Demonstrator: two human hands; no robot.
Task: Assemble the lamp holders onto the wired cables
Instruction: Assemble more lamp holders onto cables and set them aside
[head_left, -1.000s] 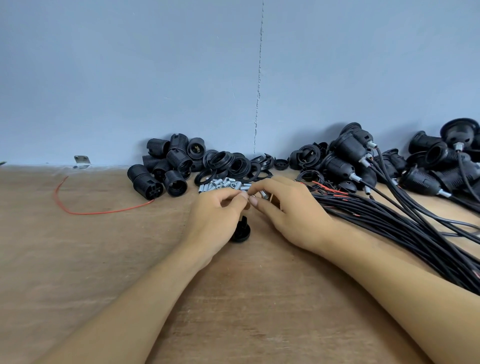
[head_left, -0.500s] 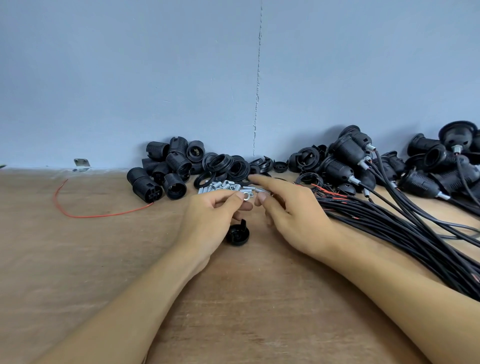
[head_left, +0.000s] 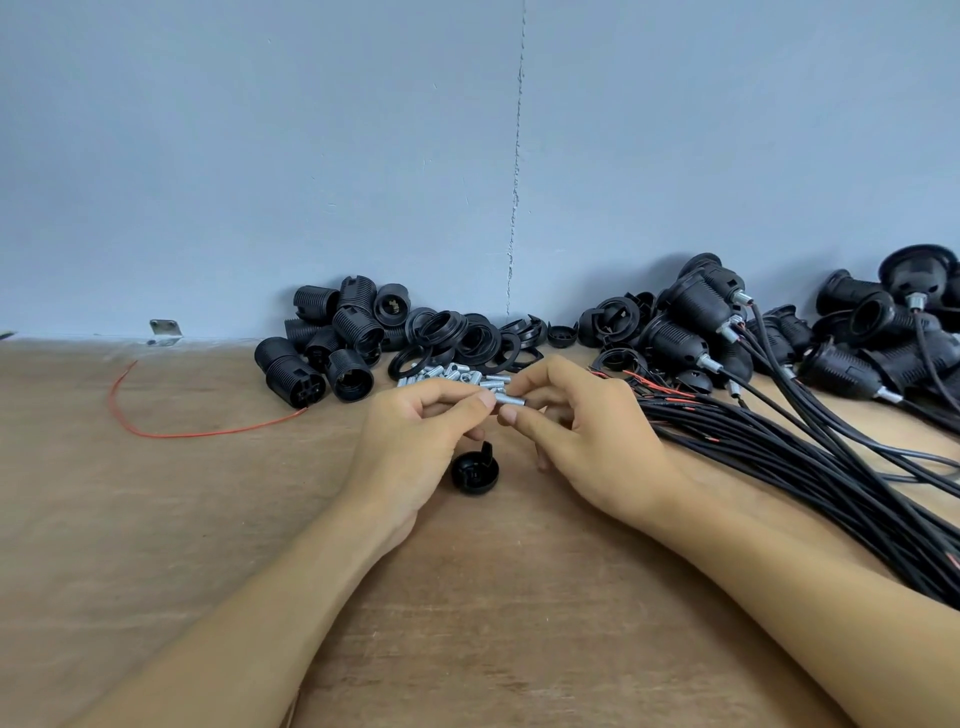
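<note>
Your left hand (head_left: 415, 447) and right hand (head_left: 592, 447) each pinch one small metal tube (head_left: 511, 400) at the fingertips. It looks light, rigid and probably slick. Hold it by its ends.

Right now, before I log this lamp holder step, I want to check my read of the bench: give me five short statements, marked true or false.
1. The left hand and the right hand both pinch one small metal tube between their fingertips. True.
2. The black cap is gripped in the left hand. False: it lies on the table below the fingertips, held by neither hand.
3. The loose red wire lies left of both hands. True.
4. The black cable bundle lies left of the hands. False: it runs along the right side of the table.
5. The loose lamp holder bodies sit in a box. False: they lie piled on the table by the wall.
</note>
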